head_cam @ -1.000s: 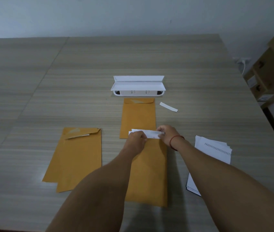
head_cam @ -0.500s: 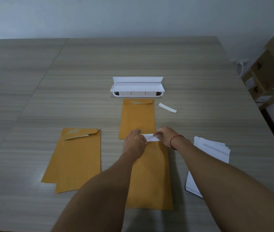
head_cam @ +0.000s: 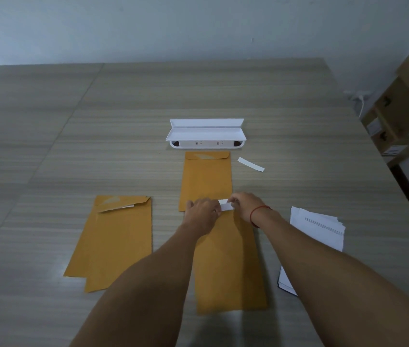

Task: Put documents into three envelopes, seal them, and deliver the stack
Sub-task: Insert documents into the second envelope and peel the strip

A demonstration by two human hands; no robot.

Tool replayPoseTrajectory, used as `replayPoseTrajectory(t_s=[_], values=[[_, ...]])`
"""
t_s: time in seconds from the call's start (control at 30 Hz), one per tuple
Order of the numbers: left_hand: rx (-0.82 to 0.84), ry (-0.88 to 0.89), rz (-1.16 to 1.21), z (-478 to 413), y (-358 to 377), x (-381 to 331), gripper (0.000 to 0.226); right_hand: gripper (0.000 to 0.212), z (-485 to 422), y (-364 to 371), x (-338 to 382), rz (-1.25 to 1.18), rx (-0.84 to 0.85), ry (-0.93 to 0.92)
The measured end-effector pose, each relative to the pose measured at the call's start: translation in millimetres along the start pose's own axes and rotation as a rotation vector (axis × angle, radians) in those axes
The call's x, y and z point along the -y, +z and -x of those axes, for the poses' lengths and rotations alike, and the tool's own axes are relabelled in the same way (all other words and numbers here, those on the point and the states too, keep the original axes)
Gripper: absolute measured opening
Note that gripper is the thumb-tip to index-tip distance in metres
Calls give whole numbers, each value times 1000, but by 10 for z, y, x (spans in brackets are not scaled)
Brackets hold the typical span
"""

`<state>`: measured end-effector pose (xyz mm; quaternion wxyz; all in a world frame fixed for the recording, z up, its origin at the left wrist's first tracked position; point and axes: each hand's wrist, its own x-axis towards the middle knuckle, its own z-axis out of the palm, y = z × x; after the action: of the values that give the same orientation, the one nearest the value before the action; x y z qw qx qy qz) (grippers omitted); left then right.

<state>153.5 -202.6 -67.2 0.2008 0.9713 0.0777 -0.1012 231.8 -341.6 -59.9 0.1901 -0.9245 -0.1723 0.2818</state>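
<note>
A brown envelope (head_cam: 228,266) lies lengthwise in front of me. At its top edge a short white paper strip (head_cam: 225,205) shows between my hands. My left hand (head_cam: 203,212) curls over the strip's left end, and my right hand (head_cam: 244,204) pinches its right end. A second brown envelope (head_cam: 207,176) with its flap down lies just beyond. To the left lie overlapping brown envelopes (head_cam: 113,244), the top flap half open with white paper showing. A stack of white documents (head_cam: 316,234) sits at the right, partly under my right forearm.
A white open-lidded box (head_cam: 206,136) stands behind the far envelope. A loose white strip (head_cam: 251,164) lies to its right. Cardboard boxes on a wooden rack (head_cam: 403,113) stand past the wooden table's right edge (head_cam: 373,136).
My left hand has slid right along the envelope's top edge towards my right hand. The visible part of the white strip has shrunk from the envelope's full width to a short piece.
</note>
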Motion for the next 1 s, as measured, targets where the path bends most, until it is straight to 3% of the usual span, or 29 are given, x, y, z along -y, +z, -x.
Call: replayPoseTrajectory(t_s=[0.13, 0.37, 0.57, 0.87, 1.0], values=[[25, 3, 35, 17, 36, 6, 20, 29, 25, -17, 46, 100, 58, -6], [-10, 19, 58, 24, 51, 43, 21, 29, -40, -2, 5, 67, 101, -23], [-27, -11, 49, 59, 74, 24, 21, 44, -41, 33, -18, 163, 231, -12], [58, -33, 74, 51, 70, 27, 16, 35, 18, 92, -4, 127, 138, 26], [90, -64, 183, 53, 142, 68, 11, 32, 31, 201, -91, -10, 121, 37]])
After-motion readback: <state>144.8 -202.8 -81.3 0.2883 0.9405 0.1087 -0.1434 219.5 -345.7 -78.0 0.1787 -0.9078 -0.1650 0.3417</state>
